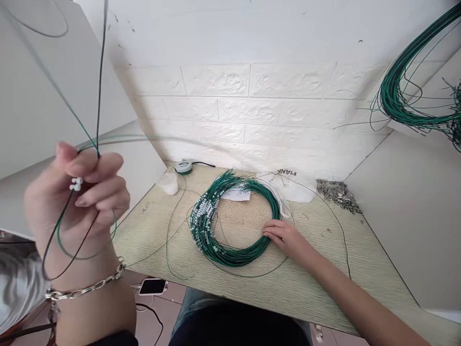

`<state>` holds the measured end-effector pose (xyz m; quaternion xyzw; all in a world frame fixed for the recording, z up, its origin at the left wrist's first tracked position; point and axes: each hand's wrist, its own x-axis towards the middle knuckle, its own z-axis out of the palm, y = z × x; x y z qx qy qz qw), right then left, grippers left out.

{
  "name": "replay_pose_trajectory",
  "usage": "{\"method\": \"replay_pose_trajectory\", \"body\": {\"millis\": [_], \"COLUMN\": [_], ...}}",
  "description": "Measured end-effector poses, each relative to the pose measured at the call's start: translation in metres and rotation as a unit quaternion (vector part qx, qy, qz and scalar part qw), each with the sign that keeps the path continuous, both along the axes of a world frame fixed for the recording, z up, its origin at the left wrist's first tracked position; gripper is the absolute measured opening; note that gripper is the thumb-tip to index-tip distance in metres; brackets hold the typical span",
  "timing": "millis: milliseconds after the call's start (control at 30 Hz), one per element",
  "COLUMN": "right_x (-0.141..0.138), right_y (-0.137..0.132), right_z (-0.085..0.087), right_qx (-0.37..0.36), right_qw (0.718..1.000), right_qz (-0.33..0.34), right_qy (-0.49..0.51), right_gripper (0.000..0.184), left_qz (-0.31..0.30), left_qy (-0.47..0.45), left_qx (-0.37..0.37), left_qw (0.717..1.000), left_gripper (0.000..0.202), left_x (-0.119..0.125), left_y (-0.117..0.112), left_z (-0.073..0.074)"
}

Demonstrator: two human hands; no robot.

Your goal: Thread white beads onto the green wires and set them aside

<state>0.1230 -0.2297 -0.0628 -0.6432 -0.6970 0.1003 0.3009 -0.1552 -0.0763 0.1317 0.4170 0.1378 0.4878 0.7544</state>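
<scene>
My left hand (pixel 90 192) is raised close to the camera at the left. Its fingers are closed on thin green and black wires (pixel 99 120), which run upward and also loop below the palm. A small cluster of white beads (pixel 76 184) shows on the wire by the fingers. On the table lies a big coil of green wires (pixel 248 253), with many white beads along its left side. At the coil's right edge, my right hand (pixel 284 235) has its fingers and thumb pinched around the strands, fingertips partly hidden.
Loose wire strands cross the wooden table (pixel 317 298). A tape measure (pixel 183 166), a small clear cup (pixel 168 184), a white plastic bag (pixel 288 186) and a pile of dark scraps (pixel 338 194) lie toward the wall. Another wire bundle (pixel 392 96) hangs upper right. Below is a phone (pixel 153 287).
</scene>
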Motion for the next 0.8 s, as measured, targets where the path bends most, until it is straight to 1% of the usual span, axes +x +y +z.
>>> {"method": "replay_pose_trajectory", "body": {"millis": [33, 100, 167, 200, 267, 300, 367, 400, 433, 500, 567, 633, 700, 733, 800], "right_x": [0.001, 0.001, -0.002, -0.006, -0.018, -0.025, -0.039, -0.044, -0.048, -0.050, -0.046, -0.042, -0.038, -0.038, -0.038], "right_y": [0.001, 0.001, -0.001, -0.004, -0.012, -0.017, -0.025, -0.027, -0.028, -0.024, -0.015, -0.006, -0.002, -0.002, -0.010], "right_z": [-0.001, -0.001, 0.004, 0.010, 0.027, 0.038, 0.063, 0.075, 0.086, 0.104, 0.115, 0.119, 0.119, 0.120, 0.125], "right_qx": [0.000, 0.014, 0.060, 0.098, 0.190, 0.236, 0.301, 0.328, 0.352, 0.388, 0.394, 0.387, 0.376, 0.368, 0.337], "right_qw": [1.000, 1.000, 0.998, 0.994, 0.979, 0.967, 0.947, 0.937, 0.928, 0.909, 0.895, 0.891, 0.898, 0.904, 0.921], "right_qz": [0.002, 0.002, 0.001, 0.002, 0.016, 0.032, 0.054, 0.047, 0.025, -0.052, -0.128, -0.167, -0.165, -0.157, -0.149], "right_qy": [-0.001, -0.010, -0.026, -0.039, -0.070, -0.086, -0.098, -0.107, -0.119, -0.144, -0.164, -0.168, -0.157, -0.148, -0.127], "right_gripper": [0.022, 0.021, 0.017, 0.015, 0.009, 0.009, 0.017, 0.021, 0.026, 0.031, 0.033, 0.028, 0.019, 0.015, 0.015], "left_qz": [0.005, -0.007, -0.051, -0.075, -0.109, -0.118, -0.141, -0.157, -0.173, -0.199, -0.225, -0.257, -0.282, -0.287, -0.282], "left_qy": [0.013, 0.086, 0.166, 0.200, 0.254, 0.273, 0.307, 0.318, 0.325, 0.333, 0.333, 0.330, 0.325, 0.322, 0.314], "left_qx": [0.017, 0.042, 0.073, 0.089, 0.111, 0.123, 0.152, 0.172, 0.197, 0.249, 0.298, 0.330, 0.344, 0.345, 0.338], "left_qw": [1.000, 0.995, 0.982, 0.973, 0.954, 0.947, 0.929, 0.919, 0.909, 0.887, 0.866, 0.846, 0.835, 0.834, 0.841], "left_gripper": [0.047, 0.040, 0.029, 0.025, 0.025, 0.026, 0.028, 0.029, 0.030, 0.032, 0.030, 0.026, 0.023, 0.022, 0.023], "left_x": [0.000, 0.005, 0.015, 0.021, 0.032, 0.038, 0.049, 0.054, 0.060, 0.071, 0.081, 0.089, 0.094, 0.096, 0.099], "left_y": [0.001, 0.001, 0.002, 0.003, 0.002, 0.001, -0.004, -0.007, -0.011, -0.019, -0.028, -0.034, -0.038, -0.039, -0.038], "left_z": [0.003, 0.001, -0.009, -0.015, -0.025, -0.029, -0.031, -0.030, -0.028, -0.023, -0.018, -0.014, -0.012, -0.012, -0.013]}}
